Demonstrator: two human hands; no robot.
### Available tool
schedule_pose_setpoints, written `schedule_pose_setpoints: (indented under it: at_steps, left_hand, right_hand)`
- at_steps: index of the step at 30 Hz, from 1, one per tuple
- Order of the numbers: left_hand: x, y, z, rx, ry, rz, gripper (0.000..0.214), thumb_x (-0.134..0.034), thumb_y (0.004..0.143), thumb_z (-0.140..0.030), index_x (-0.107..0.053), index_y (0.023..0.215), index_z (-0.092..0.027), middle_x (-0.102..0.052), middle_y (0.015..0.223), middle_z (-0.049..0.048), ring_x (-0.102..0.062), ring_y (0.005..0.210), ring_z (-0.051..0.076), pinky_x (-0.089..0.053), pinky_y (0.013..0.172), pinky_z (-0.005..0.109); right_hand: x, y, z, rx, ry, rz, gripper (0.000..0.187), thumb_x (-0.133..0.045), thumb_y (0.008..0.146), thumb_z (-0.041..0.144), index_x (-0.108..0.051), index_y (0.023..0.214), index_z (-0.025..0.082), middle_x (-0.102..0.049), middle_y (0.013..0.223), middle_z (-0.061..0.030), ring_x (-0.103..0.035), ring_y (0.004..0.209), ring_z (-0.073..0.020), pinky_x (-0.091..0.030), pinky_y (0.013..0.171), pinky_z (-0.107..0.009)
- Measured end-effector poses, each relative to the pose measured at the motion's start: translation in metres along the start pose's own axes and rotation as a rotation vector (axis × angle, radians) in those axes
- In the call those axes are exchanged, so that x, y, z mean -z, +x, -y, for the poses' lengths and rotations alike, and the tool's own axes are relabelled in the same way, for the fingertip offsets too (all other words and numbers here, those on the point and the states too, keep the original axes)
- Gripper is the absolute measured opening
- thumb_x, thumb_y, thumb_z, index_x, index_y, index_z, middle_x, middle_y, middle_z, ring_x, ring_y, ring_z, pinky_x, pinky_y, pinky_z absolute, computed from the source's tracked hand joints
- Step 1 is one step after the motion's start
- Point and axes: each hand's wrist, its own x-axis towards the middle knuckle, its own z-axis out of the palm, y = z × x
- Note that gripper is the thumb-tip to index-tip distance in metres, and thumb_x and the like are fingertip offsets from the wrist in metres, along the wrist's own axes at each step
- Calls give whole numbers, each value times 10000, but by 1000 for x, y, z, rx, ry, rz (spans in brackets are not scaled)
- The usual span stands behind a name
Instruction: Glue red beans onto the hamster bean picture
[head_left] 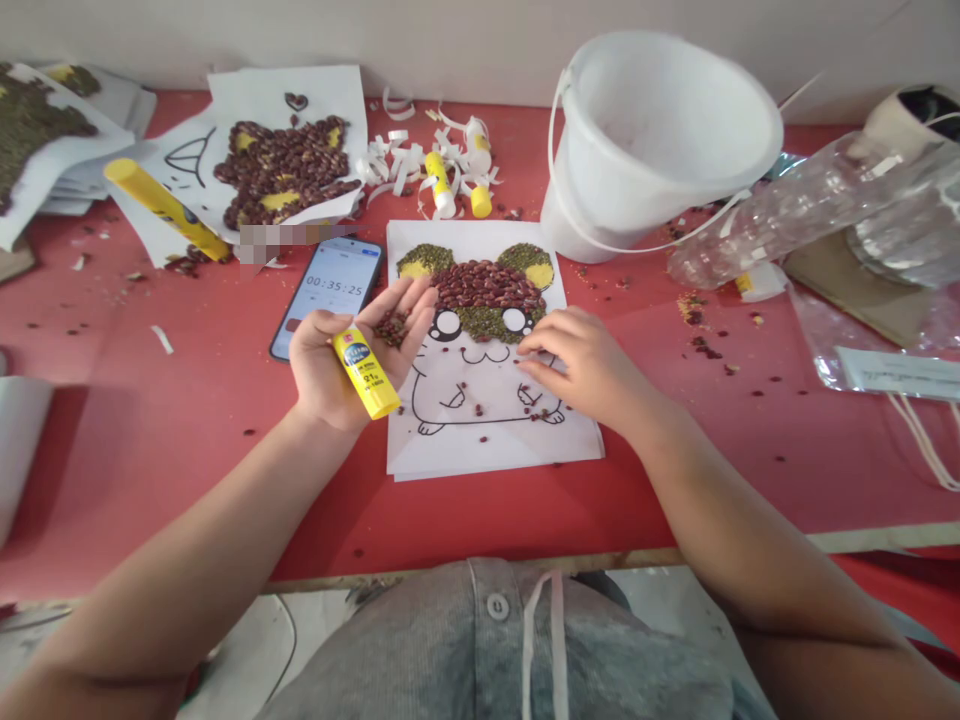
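My left hand [330,370] is palm up, its thumb over a yellow glue stick [365,374] and a small pile of dark red beans [391,328] on its fingers. Below it and to the right is a paper with a hamster drawing [495,400]. Red kidney beans [487,287] cover the drawing's forehead, and green mung beans [484,323] fill the patch between the eyes and the ears. Over the drawing's right cheek, my right hand [574,362] has bent fingers, with a gap between thumb and forefinger. Several loose beans [478,410] lie on the drawing's lower body.
A phone [328,290] showing a timer lies beside the paper. Behind stand a white bucket [652,130], paper shreds with glue sticks [439,185], and a bean-covered picture [289,165]. Another yellow glue tube [166,208] is at left; plastic bottles [795,210] lie at right.
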Motion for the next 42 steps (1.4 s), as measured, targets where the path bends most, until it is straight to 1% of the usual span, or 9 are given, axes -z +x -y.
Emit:
schedule_pose_setpoints:
  at_steps: [6, 12, 16, 20, 23, 27, 30, 34, 42]
  left_hand:
    - [4, 2, -2, -34, 15, -12, 719, -433, 637, -228, -428, 1330, -37, -671, 1145, 127, -467, 1281, 236, -456, 1005, 272]
    - [4, 2, 1, -1, -10, 9, 726, -428, 644, -210, -391, 1338, 0, -666, 1148, 148, -511, 1240, 239, -454, 1008, 291]
    - [5, 2, 1, -3, -9, 0, 716, -428, 652, -215, -395, 1337, -12, -670, 1141, 147, -516, 1235, 241, -454, 1006, 299]
    - [5, 2, 2, 5, -5, 1, 698, -411, 663, -215, -403, 1332, -15, -671, 1136, 138, -525, 1227, 230, -450, 1010, 300]
    - [5, 2, 2, 9, 13, -18, 685, -420, 655, -221, -437, 1315, -39, -668, 1146, 127, -501, 1251, 226, -452, 1005, 288]
    - [5, 3, 2, -1, 22, -20, 678, -424, 645, -222, -460, 1297, -36, -672, 1139, 127, -476, 1274, 223, -449, 1007, 277]
    - [5, 2, 3, 5, 12, -6, 678, -416, 651, -218, -450, 1298, -18, -673, 1135, 129, -480, 1271, 222, -440, 1018, 281]
    - [5, 2, 4, 12, 20, -16, 674, -414, 653, -216, -452, 1299, -31, -664, 1152, 123, -485, 1266, 222, -439, 1020, 293]
    - [-2, 1, 4, 42, 34, -81, 684, -405, 629, -202, -468, 1288, -29, -680, 1104, 127, -519, 1232, 220, -462, 993, 292]
  right_hand:
    - [-3, 0, 5, 1, -72, 89, 141, -493, 855, 142, -532, 733, 202, -578, 783, -42, -489, 770, -197, -430, 747, -367]
    - [1, 4, 8, 28, 43, 20, 165, -420, 899, 179, -548, 797, 198, -581, 795, -52, -520, 770, -190, -471, 731, -364]
    - [-10, 10, 17, 110, 67, 40, 243, -394, 933, 212, -586, 1077, 176, -645, 1084, -99, -559, 1053, -227, -470, 927, -435]
    - [-25, 15, 34, 237, 22, 171, 382, -410, 937, 264, -488, 1277, 110, -506, 1362, -153, -412, 1314, -260, -382, 1074, -483]
    - [-28, 17, 43, 286, 11, 204, 322, -435, 927, 274, -571, 1174, 118, -571, 1281, -154, -507, 1217, -272, -425, 1025, -488]
    - [-21, 16, 43, 297, 35, 135, 292, -377, 934, 236, -652, 947, 137, -684, 904, -112, -632, 852, -225, -534, 799, -429]
    - [-22, 15, 41, 287, 47, 90, 302, -418, 926, 263, -618, 1075, 92, -651, 1097, -164, -591, 1061, -259, -505, 921, -451]
    - [-30, 15, 42, 295, 28, 189, 412, -501, 898, 341, -542, 1227, 95, -517, 1349, -175, -424, 1311, -284, -399, 1068, -495]
    - [-18, 7, 40, 303, 239, 71, 223, -455, 905, 226, -667, 872, 166, -720, 905, -78, -676, 837, -173, -571, 742, -328]
